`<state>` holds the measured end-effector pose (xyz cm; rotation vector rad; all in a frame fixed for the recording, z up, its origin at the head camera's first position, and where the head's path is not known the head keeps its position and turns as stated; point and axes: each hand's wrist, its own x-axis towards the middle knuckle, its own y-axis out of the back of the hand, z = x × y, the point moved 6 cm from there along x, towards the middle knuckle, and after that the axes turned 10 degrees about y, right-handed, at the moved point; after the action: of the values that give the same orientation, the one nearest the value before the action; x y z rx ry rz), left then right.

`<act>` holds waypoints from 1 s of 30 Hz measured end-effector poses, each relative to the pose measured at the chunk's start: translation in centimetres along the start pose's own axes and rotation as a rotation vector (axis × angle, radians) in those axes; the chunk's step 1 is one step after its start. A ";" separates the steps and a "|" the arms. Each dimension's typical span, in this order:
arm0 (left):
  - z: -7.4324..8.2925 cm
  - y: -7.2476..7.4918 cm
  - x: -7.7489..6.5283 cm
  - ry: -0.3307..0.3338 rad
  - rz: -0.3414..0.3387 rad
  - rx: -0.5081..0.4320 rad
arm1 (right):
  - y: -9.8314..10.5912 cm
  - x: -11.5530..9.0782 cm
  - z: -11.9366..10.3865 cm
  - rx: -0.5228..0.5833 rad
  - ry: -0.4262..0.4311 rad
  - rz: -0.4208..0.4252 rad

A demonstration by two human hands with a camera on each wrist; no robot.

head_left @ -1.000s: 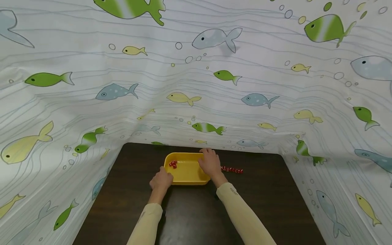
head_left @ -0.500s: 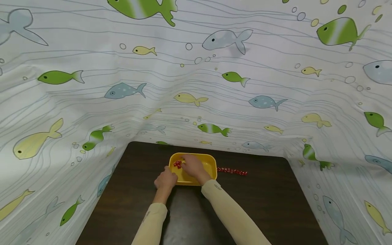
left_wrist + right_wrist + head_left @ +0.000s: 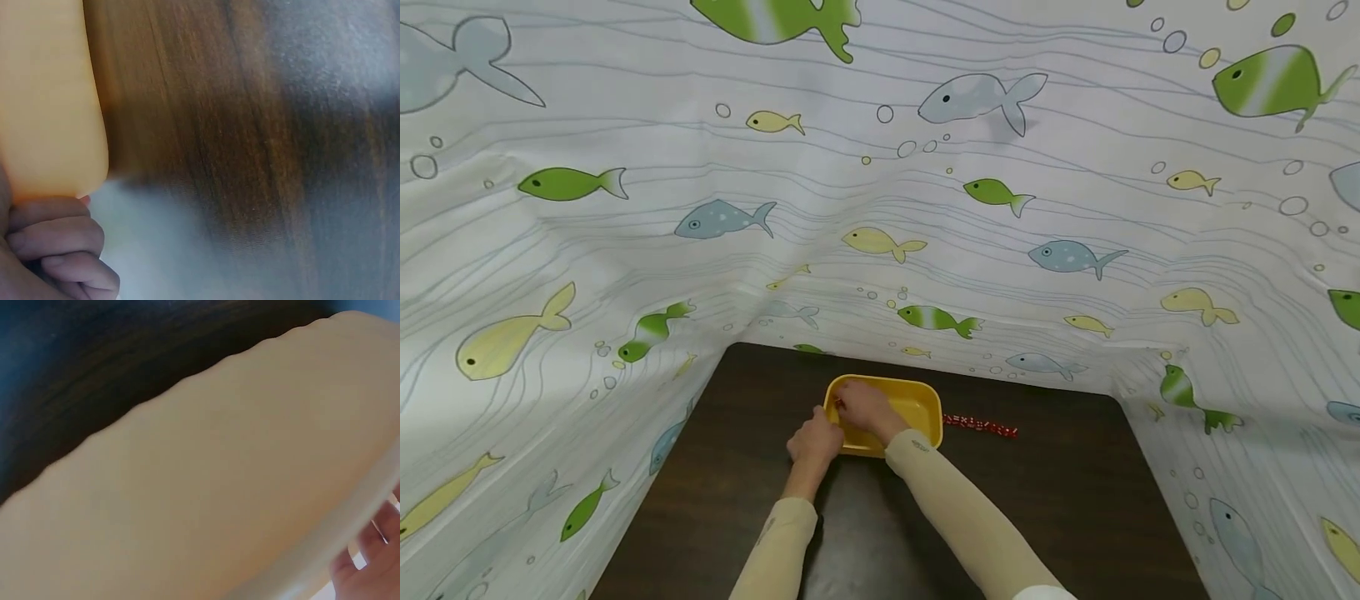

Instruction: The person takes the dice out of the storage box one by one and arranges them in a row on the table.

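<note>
A shallow yellow tray (image 3: 917, 410) rests near the far edge of the dark table. My left hand (image 3: 817, 437) grips its left near corner; in the left wrist view the curled fingers (image 3: 59, 237) sit against the end of the tray wall (image 3: 53, 100). My right hand (image 3: 863, 407) reaches inside, its fingertips at the left end over small red dice (image 3: 838, 402) that it mostly covers. I cannot tell whether it pinches one. In the right wrist view the tray's long side (image 3: 187, 487) fills the middle, with part of the right hand (image 3: 375, 565) beyond the rim.
A row of red dice with white dots (image 3: 981, 426) runs to the right from the tray's right side. Dark wood tabletop (image 3: 1060, 500) surrounds the tray. White fish-patterned sheeting (image 3: 880, 192) rises behind the table and along both sides.
My right hand has moved from the tray's right side leftward to the dice at its left end, now largely hiding them. The left hand keeps its grip on the tray. The head view has shifted.
</note>
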<state>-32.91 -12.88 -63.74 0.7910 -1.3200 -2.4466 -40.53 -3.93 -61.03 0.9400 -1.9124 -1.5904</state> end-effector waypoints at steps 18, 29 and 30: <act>-0.3 -0.4 -0.4 0.003 0.017 0.013 | -1.1 -0.7 -0.2 -0.310 0.021 -0.013; 0.0 -0.5 0.0 0.000 0.017 0.027 | -1.0 -1.2 0.2 -0.370 0.048 -0.019; 0.0 -0.5 0.1 0.000 0.017 0.028 | -1.0 -1.3 0.3 -0.379 0.048 -0.023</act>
<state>-32.97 -12.63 -64.17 0.7830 -1.3589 -2.4195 -39.72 -2.89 -61.94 0.8288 -1.4972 -1.8399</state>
